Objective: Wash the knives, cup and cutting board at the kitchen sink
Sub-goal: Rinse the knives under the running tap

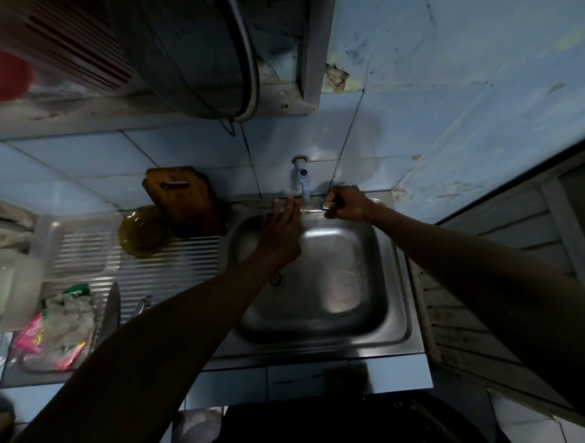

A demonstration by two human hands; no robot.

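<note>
Both hands reach to the back rim of the square stainless-steel sink (395,291) at the middle of the frame. Left hand (280,234) is held flat with its fingers straight and close together, the tips blurred just under the spout of the pale blue plastic tap (302,180) that comes out of the light blue tiled wall (187,158); it holds nothing. Right hand (346,203), just right of the tap, has its fingers curled round a small pale object (328,205) on the sink's back ledge, too dim and small to name. Brown wooden cutting board with a slot handle (182,197) stands leaning against the tiles left of the sink, at the back of the ribbed steel draining board (170,266). Just beside it, lower left, an amber glass bowl (144,231) sits tilted on the draining board. Further toward the lower left, a dark-bladed knife (110,311) lies on the ribs, next to a heap of crumpled plastic wrappers, pink, green and clear (62,329). Large grey metal basin (197,49) hangs on its side at the top of the frame. No cup can be made out clearly in the dim light.
</note>
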